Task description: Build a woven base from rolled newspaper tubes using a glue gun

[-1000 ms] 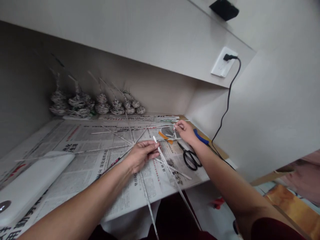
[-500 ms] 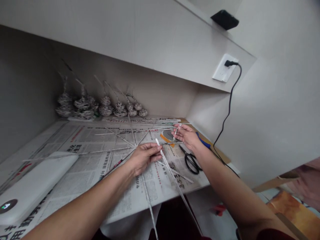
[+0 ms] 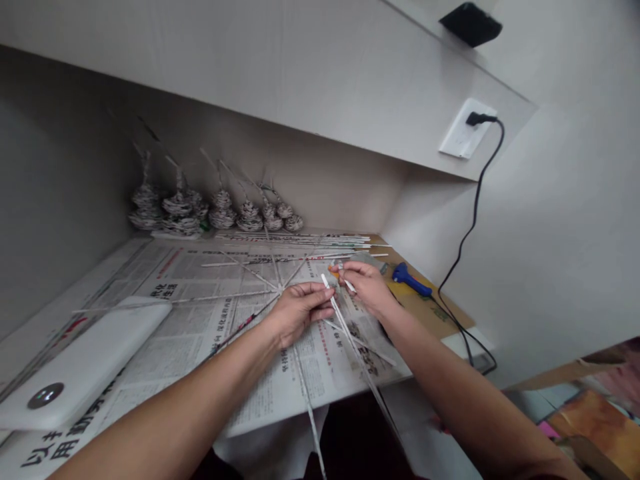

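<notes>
My left hand (image 3: 303, 312) pinches rolled paper sticks (image 3: 357, 353) close to their upper ends, and they slant down past the table's front edge. Thumb and fingers of my right hand (image 3: 369, 288) close on a short white piece of paper stick (image 3: 351, 287), just right of the left hand's stick tips. Beneath and behind my left hand, several paper sticks (image 3: 225, 296) spread out like spokes from one centre. An orange-edged item (image 3: 333, 272), partly hidden, shows beside my right fingertips.
Newspaper (image 3: 200, 333) covers the table. A white device (image 3: 100, 360) lies left, and woven paper gourds (image 3: 180, 213) stand at the back. Loose paper sticks (image 3: 310, 241) lie before the rear wall. Right are a blue-handled tool (image 3: 413, 280) and a black cord (image 3: 463, 243).
My right hand has come left and down, nearer the left hand's stick tips. My right arm now hides the black scissors. The whole view has shifted slightly.
</notes>
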Motion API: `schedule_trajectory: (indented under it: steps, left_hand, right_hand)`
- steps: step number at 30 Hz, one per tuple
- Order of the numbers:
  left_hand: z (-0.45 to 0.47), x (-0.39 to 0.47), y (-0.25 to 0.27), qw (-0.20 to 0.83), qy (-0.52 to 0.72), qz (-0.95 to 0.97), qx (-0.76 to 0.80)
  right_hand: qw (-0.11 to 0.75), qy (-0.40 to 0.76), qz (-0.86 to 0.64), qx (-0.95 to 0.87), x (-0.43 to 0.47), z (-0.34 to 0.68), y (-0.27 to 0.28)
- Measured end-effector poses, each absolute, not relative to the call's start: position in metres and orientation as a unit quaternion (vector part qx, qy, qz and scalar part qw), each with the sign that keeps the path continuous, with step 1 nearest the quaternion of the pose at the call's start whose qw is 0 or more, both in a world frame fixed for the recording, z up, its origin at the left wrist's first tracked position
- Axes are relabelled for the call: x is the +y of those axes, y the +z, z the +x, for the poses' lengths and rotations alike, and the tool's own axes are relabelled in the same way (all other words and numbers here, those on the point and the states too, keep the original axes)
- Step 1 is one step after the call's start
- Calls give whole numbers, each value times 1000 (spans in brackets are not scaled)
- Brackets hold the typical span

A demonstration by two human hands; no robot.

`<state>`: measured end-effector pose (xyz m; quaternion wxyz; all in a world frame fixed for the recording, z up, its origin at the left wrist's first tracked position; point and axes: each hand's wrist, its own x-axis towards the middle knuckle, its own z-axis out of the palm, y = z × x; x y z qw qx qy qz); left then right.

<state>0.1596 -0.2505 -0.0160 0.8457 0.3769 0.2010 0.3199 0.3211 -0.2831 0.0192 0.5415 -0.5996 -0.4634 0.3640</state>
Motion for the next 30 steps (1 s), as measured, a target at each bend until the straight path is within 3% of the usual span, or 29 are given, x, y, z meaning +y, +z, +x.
schedule_trajectory:
  steps: [6,15,30]
  left_hand:
    - [160,-252,-16,847,315,382,192]
    - [159,-253,-15,848,313,381,194]
    - [159,-252,-14,846,306,390,195]
  right_hand:
    - [429,420,-622,-504,-279,314,37]
    - [340,421,-628,-559,-275,317,60]
    - [327,561,-544,-531,-282,325,77]
